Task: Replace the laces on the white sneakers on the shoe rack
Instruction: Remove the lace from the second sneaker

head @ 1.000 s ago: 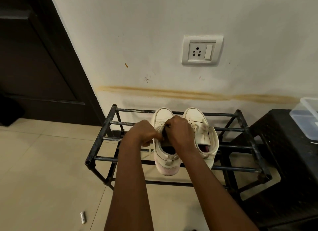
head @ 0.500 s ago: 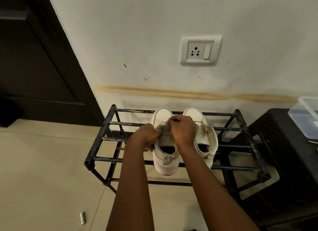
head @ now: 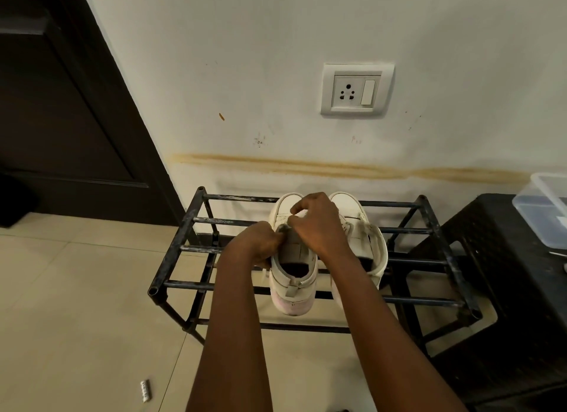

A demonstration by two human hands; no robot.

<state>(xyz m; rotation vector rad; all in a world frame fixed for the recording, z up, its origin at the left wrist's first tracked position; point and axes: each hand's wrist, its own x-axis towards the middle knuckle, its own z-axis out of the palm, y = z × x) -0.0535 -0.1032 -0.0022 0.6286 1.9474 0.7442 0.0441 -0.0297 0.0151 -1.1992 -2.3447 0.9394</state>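
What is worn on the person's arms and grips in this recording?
Nothing that shows. The left forearm and right forearm are bare to the frame's bottom edge: no sleeves, watch or bracelet. The left grip and right grip are ungloved; no ring shows, though the fingers are partly hidden.

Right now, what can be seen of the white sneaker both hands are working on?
The sneaker is off-white and leather-like, with a heel pull tab and a scuffed, pinkish heel sole. It sits upright on the shoe rack, toe toward the wall, heel overhanging the front bar, close beside the other sneaker. Its tongue shows bare above the dark opening. The left hand grips its side; the right hand pinches at its upper lacing area.
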